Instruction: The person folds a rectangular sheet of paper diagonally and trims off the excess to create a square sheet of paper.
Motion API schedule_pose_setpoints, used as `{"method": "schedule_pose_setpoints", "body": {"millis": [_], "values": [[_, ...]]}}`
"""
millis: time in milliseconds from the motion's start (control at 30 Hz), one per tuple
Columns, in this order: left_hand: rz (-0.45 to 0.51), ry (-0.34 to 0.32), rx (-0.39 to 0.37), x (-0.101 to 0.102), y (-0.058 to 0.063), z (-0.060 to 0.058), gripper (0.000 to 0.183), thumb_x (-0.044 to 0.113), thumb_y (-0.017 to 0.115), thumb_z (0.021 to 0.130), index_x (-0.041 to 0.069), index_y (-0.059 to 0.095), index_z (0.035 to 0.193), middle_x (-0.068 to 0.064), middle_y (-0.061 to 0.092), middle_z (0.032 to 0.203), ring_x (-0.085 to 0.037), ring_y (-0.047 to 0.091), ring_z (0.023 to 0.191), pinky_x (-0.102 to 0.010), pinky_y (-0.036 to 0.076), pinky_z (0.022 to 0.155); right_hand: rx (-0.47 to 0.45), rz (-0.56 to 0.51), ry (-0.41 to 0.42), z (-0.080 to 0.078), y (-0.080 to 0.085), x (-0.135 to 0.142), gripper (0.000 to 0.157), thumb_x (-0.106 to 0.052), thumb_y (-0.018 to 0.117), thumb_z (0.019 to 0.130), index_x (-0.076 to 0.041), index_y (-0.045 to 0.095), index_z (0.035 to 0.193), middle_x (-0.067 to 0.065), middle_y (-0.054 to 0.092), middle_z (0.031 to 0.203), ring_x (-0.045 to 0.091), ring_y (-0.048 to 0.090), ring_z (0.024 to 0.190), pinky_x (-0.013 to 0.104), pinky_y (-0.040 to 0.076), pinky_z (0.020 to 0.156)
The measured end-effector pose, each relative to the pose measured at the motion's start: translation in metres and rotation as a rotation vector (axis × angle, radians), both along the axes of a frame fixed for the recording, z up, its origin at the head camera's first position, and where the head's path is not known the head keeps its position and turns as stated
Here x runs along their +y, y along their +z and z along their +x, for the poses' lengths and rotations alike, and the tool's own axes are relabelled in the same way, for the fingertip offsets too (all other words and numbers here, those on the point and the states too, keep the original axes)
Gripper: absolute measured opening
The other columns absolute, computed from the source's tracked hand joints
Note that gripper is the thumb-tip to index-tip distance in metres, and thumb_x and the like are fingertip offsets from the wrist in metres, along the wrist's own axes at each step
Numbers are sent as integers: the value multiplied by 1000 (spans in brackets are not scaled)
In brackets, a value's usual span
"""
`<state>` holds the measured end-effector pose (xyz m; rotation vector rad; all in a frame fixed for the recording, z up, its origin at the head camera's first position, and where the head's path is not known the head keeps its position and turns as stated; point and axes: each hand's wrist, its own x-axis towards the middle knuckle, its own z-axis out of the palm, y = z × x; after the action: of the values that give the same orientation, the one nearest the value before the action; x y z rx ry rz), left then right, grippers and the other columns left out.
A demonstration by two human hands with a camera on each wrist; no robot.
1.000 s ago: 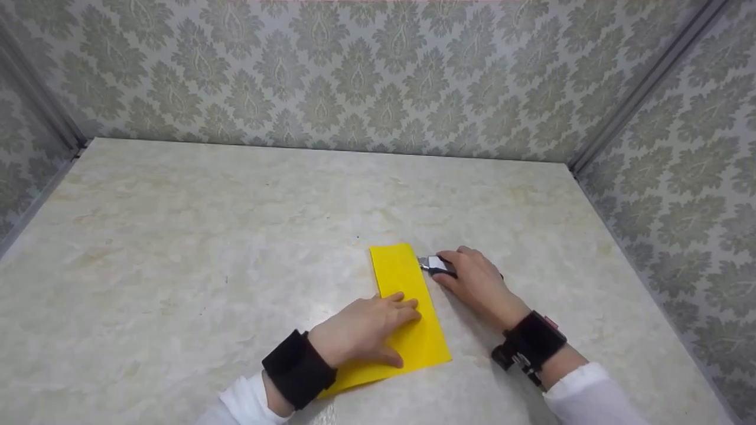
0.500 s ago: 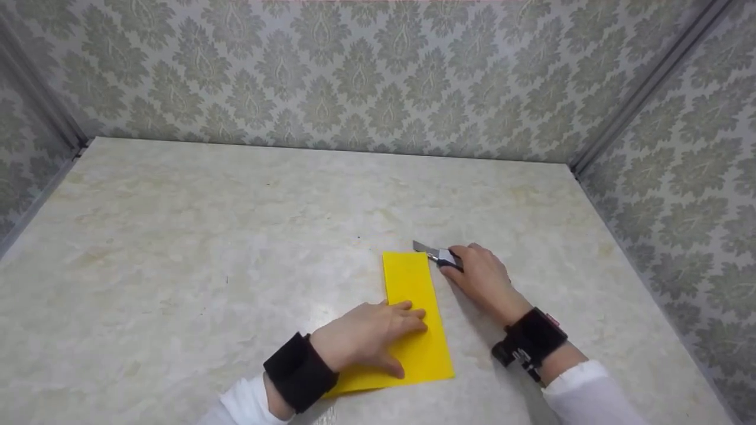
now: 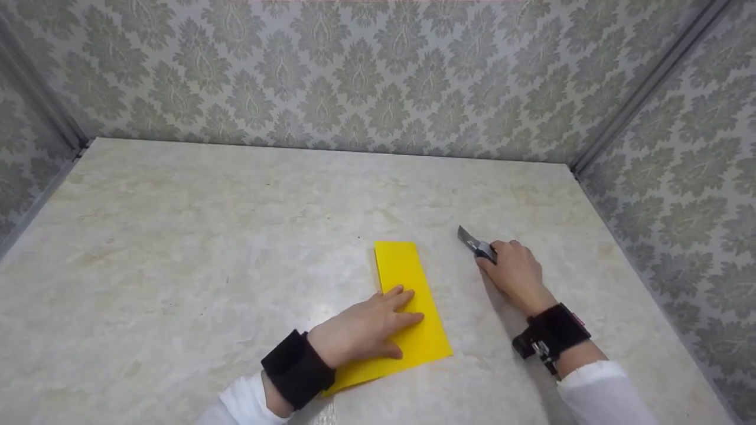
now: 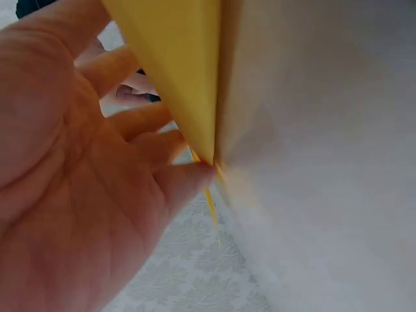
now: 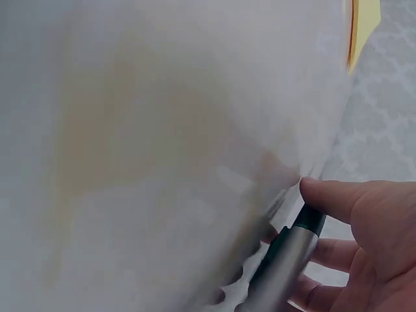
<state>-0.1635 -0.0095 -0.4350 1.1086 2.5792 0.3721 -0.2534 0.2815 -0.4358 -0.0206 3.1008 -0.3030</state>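
Observation:
A folded yellow sheet (image 3: 398, 260), apparently paper, lies on the table in the head view. My left hand (image 3: 369, 327) rests on it with fingers spread, the fingertips short of its right edge. In the left wrist view the sheet (image 4: 182, 58) shows edge-on beside the palm. To the right of the sheet, apart from it, my right hand (image 3: 520, 271) holds a utility knife (image 3: 487, 251). Its blade is out and points to the upper left. The right wrist view shows the knife's grey and dark handle (image 5: 283, 266) between thumb and fingers.
A pale marbled table (image 3: 177, 236) spreads around both hands. Behind it stands a patterned wall panel (image 3: 354, 77), with another panel (image 3: 679, 206) along the right side. Black bands (image 3: 298, 369) circle both wrists.
My right hand has carried the knife rightward, away from the yellow sheet's far edge. The sheet slid slightly toward me, then forward again and turned a little under my left hand.

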Motion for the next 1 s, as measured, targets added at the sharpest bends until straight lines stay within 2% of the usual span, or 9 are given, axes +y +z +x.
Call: {"method": "schedule_pose_setpoints", "body": {"millis": [133,233,433,500,567,667,767,867,1000], "values": [[-7,90,99,1,0,1,60,33,72,93,9,51,144,-18,36,159,-35,33,150,-45,31,122,-3,-14,-15,-1,0,11,48,-33,63,97,4,62,127,27,62,109,43,62,99,56,53,77],[-44,134,133,3,7,5,60,39,69,94,7,52,141,-19,40,157,-35,37,148,-45,34,121,4,-12,-14,-1,0,13,48,-34,64,97,4,62,126,28,61,110,44,61,100,58,52,78],[-167,180,109,0,32,22,75,51,74,86,12,50,145,-16,43,156,-36,43,143,-48,41,116,87,-2,55,8,8,-11,55,-33,63,97,2,53,138,29,53,129,46,49,117,61,44,95],[-222,185,65,-2,37,26,86,55,79,79,16,46,148,-16,42,156,-37,44,141,-51,41,115,93,-45,111,15,13,-29,56,-33,63,98,-3,50,144,25,50,138,42,45,125,59,42,104],[-267,187,9,-4,38,26,96,55,84,74,19,41,152,-16,39,158,-37,44,141,-53,40,115,70,-81,212,23,18,-48,54,-31,64,98,-8,50,144,20,50,141,37,46,129,55,42,109],[-298,180,-47,-5,36,23,99,46,87,74,20,36,155,-14,36,161,-32,41,144,-53,37,117,-19,-90,404,40,20,-73,53,-31,66,97,-13,51,145,16,50,145,32,47,134,51,43,112],[-265,191,-83,-8,33,18,96,29,85,77,18,32,157,-11,30,164,-29,35,150,-50,35,119,-127,-39,588,56,15,-90,56,-33,63,98,-14,47,149,16,44,153,33,43,140,51,40,115],[-211,222,-126,-14,30,11,95,19,80,81,15,27,159,-9,25,166,-26,29,153,-44,34,121,-177,53,680,67,7,-100,59,-36,58,101,-13,41,153,18,35,159,37,37,145,55,37,116],[-171,278,-161,-22,28,4,93,21,76,85,13,21,160,-7,19,168,-26,35,150,-41,35,121,-181,151,660,71,0,-102,61,-40,53,103,-14,36,156,17,26,164,40,30,149,58,34,117]]}}
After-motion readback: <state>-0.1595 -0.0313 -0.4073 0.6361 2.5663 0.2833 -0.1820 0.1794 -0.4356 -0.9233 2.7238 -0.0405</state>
